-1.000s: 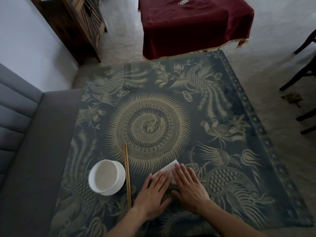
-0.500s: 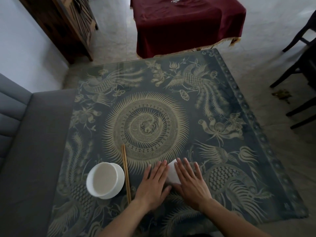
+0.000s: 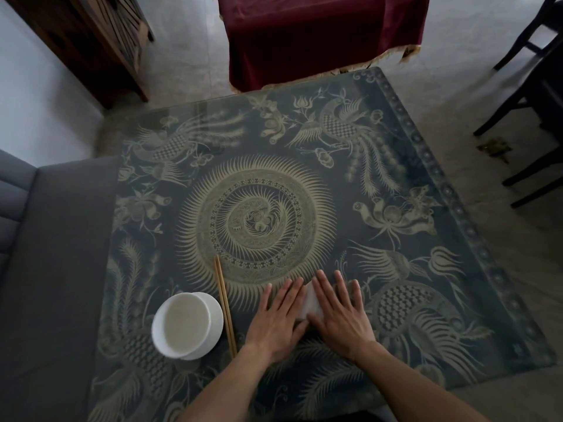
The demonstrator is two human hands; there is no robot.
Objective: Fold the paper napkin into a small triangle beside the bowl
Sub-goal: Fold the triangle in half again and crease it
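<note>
The white paper napkin (image 3: 310, 303) lies flat on the patterned table (image 3: 396, 269), mostly hidden under both hands; only a narrow strip shows between them. My left hand (image 3: 278, 321) rests palm down on its left part, fingers spread. On the napkin's right part my right hand (image 3: 339, 312) presses flat, fingers apart. The white bowl (image 3: 187, 325) stands to the left, with a pair of wooden chopsticks (image 3: 224, 306) between it and my left hand.
A grey sofa (image 3: 51, 269) runs along the table's left side. Behind the table stands a low piece covered in dark red cloth (image 3: 320, 35). A dark wooden cabinet (image 3: 91, 41) is at the back left, dark chair legs (image 3: 533, 102) at the right.
Both hands have closed in over the napkin, so less of it shows than a second ago. The upper corner that stuck out is now covered by the fingers.
</note>
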